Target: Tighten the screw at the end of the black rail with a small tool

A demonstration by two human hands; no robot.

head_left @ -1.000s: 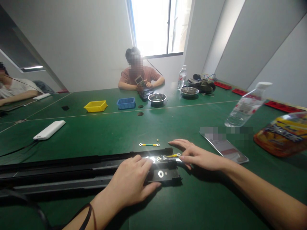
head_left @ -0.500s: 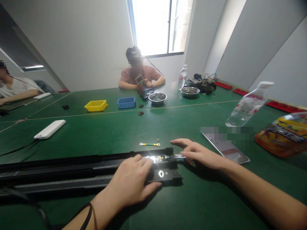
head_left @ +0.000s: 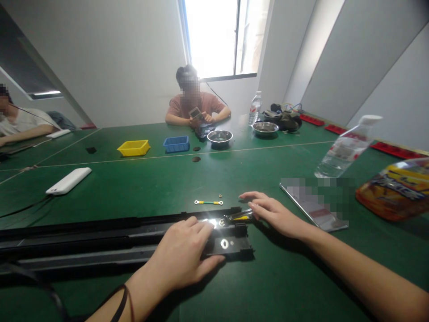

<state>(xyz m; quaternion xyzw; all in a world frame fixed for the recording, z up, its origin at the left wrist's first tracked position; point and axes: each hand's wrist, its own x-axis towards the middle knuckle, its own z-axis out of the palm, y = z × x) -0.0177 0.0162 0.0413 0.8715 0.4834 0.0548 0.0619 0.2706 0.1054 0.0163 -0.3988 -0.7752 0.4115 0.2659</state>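
Observation:
A long black metal channel (head_left: 134, 232) lies across the table in front of me. My left hand (head_left: 184, 250) grips it near its right end, fingers over the top and thumb along the near side. By its fingertips a small nut (head_left: 221, 222) sits on a shiny plate inside the channel. My right hand (head_left: 268, 212) pinches a slim silver wrench (head_left: 237, 214) whose far end reaches toward that nut; whether they touch I cannot tell. A yellow wire piece (head_left: 241, 218) shows beside the wrench. Behind the channel lie a short green-yellow wire with ring lugs (head_left: 208, 202) and a small brass nut (head_left: 220, 196).
To my right are a phone (head_left: 313, 205), a tilted-looking water bottle (head_left: 348, 147) and a snack bag (head_left: 397, 188). A white power bank (head_left: 69, 181) lies left. Farther back stand yellow (head_left: 134, 148) and blue bins (head_left: 176, 144), metal bowls (head_left: 220, 137) and a seated person (head_left: 201, 105).
My right hand has swung the wrench handle slightly away from me, and more of the yellow wire piece shows. My left hand stays on the channel.

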